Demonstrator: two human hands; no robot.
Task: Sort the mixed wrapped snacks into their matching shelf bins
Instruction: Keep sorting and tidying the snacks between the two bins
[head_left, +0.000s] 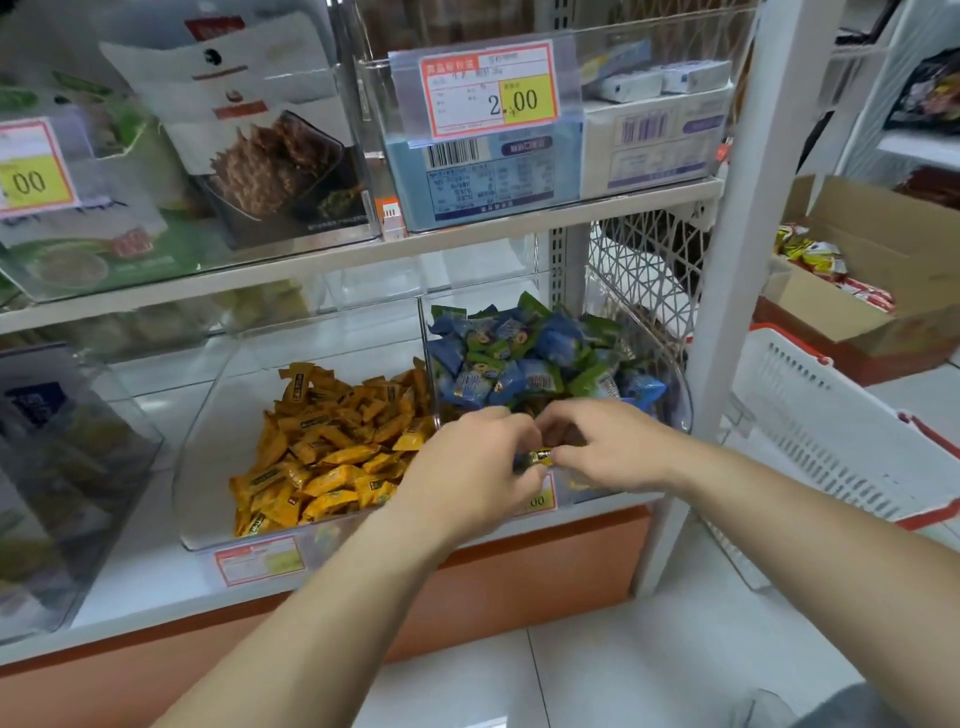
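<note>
2 hands meet just in front of the right clear bin (675, 400) on the lower shelf (156, 566). The left hand (467, 462) and the right hand (605, 447) each keep a narrow grip, fingers curled. They pinch opposite ends of 1 yellow wrapped snack (537, 458), which sits between them over the bin's front edge. That bin is heaped with blue and green snacks (519, 358). The left clear bin (200, 467), just beside it, holds a pile of yellow-orange snacks (322, 452) (the same colour as the pinched one). A price tag (488, 91) reading 2.00 hangs on the shelf above. A white basket (831, 431) leans at the right, near a cardboard box (893, 280).
</note>
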